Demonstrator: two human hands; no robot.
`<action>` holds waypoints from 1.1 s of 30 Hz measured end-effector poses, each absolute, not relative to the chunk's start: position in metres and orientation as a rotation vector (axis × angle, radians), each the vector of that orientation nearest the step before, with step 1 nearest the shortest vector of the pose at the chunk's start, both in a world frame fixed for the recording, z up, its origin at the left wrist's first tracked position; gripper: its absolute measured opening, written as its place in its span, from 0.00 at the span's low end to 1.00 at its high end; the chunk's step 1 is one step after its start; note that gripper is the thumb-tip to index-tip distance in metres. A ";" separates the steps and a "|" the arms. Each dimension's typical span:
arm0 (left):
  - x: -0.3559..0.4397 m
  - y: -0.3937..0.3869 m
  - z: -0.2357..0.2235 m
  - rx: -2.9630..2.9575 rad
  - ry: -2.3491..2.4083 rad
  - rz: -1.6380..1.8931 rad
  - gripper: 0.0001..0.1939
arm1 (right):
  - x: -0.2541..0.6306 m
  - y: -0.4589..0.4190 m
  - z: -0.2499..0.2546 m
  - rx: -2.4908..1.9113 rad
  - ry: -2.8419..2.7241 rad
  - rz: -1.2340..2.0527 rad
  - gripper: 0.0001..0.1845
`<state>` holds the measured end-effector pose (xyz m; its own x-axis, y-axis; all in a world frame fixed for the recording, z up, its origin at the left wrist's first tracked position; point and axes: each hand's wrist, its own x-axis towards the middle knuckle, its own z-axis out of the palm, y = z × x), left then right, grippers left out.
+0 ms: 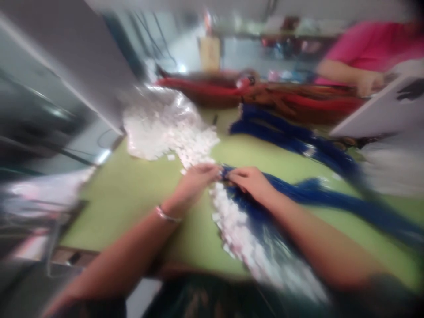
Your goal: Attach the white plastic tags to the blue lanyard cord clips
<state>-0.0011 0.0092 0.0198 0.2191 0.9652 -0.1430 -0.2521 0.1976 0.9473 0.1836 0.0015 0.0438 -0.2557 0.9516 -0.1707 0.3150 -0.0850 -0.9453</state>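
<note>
The whole picture is smeared by motion. My left hand (195, 181) and my right hand (250, 182) meet at the middle of a green table (139, 190), fingers pinched together on the end of a bundle of blue wires (331, 198). The bundle trails off to the right. A row of small white pieces (238, 234) lies along the wires below my hands. A bracelet sits on my left wrist. What exactly the fingertips pinch is too blurred to make out.
A clear plastic bag of small white pieces (162, 128) lies behind my left hand. More blue wires (291, 137) and red wire bundles (298, 101) lie further back. A person in a pink top (371, 48) works at the far right beside a white board (380, 110).
</note>
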 end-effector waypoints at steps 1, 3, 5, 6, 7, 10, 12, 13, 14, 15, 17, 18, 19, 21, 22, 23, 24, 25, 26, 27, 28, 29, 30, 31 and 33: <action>0.000 0.009 0.020 0.964 0.936 1.061 0.10 | 0.184 0.002 0.042 -1.377 -1.608 1.342 0.12; 0.001 0.008 0.019 0.947 0.918 1.050 0.11 | 0.184 0.002 0.039 -1.346 -1.633 1.285 0.10; 0.001 0.008 0.016 0.967 0.929 1.022 0.13 | 0.184 0.002 0.035 -1.337 -1.649 1.217 0.09; 0.000 0.009 0.013 0.989 0.946 1.003 0.14 | 0.184 0.002 0.034 -1.343 -1.656 1.182 0.09; -0.001 0.009 0.010 1.008 0.964 0.985 0.15 | 0.184 0.002 0.032 -1.351 -1.663 1.150 0.09; -0.001 0.009 0.002 1.002 0.996 0.952 0.15 | 0.183 0.001 0.029 -1.357 -1.687 1.070 0.09; -0.001 0.009 0.000 0.990 1.019 0.942 0.14 | 0.183 0.000 0.028 -1.352 -1.700 1.029 0.08; 0.000 0.010 -0.001 0.990 1.038 0.942 0.13 | 0.183 -0.001 0.028 -1.348 -1.711 1.008 0.09; 0.001 0.010 -0.001 0.995 1.056 0.944 0.13 | 0.182 -0.002 0.027 -1.342 -1.727 0.985 0.09; 0.002 0.010 -0.001 1.003 1.072 0.947 0.12 | 0.182 -0.003 0.027 -1.331 -1.747 0.960 0.09; 0.003 0.010 -0.001 1.020 1.088 0.950 0.12 | 0.181 -0.004 0.027 -1.303 -1.797 0.913 0.09; 0.003 0.010 -0.001 1.029 1.091 0.950 0.12 | 0.181 -0.005 0.027 -1.289 -1.823 0.892 0.09; 0.003 0.010 -0.002 1.036 1.095 0.949 0.12 | 0.180 -0.005 0.027 -1.278 -1.847 0.871 0.09; 0.002 0.010 -0.002 1.046 1.109 0.949 0.12 | 0.180 -0.006 0.026 -1.268 -1.890 0.833 0.09; 0.001 0.010 -0.002 1.050 1.121 0.948 0.12 | 0.180 -0.006 0.025 -1.267 -1.906 0.815 0.08; 0.001 0.010 -0.002 1.056 1.134 0.943 0.12 | 0.180 -0.006 0.025 -1.266 -1.920 0.801 0.08; 0.000 0.010 -0.002 1.063 1.146 0.934 0.12 | 0.180 -0.006 0.024 -1.266 -1.927 0.792 0.08; 0.000 0.010 -0.002 1.073 1.155 0.922 0.12 | 0.180 -0.006 0.024 -1.266 -1.930 0.786 0.08; -0.001 0.010 -0.002 1.084 1.160 0.905 0.12 | 0.180 -0.005 0.024 -1.266 -1.933 0.783 0.08; -0.001 0.010 -0.002 1.097 1.163 0.886 0.12 | 0.181 -0.005 0.024 -1.266 -1.936 0.779 0.08; -0.001 0.010 -0.003 1.112 1.164 0.868 0.12 | 0.181 -0.005 0.024 -1.264 -1.943 0.773 0.08; -0.001 0.010 -0.003 1.125 1.165 0.854 0.13 | 0.181 -0.006 0.023 -1.260 -1.953 0.760 0.08; -0.001 0.010 -0.004 1.135 1.166 0.846 0.13 | 0.181 -0.006 0.023 -1.252 -1.968 0.741 0.08; -0.001 0.010 -0.004 1.141 1.169 0.843 0.13 | 0.181 -0.006 0.023 -1.239 -1.987 0.718 0.08; 0.000 0.010 -0.006 1.141 1.176 0.849 0.14 | 0.181 -0.007 0.022 -1.207 -2.022 0.668 0.08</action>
<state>-0.0002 0.0098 -0.0056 0.2144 0.9437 -0.2518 0.0580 0.2450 0.9678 0.1815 -0.0071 0.0218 -0.3387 0.8950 0.2902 0.5460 0.4382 -0.7141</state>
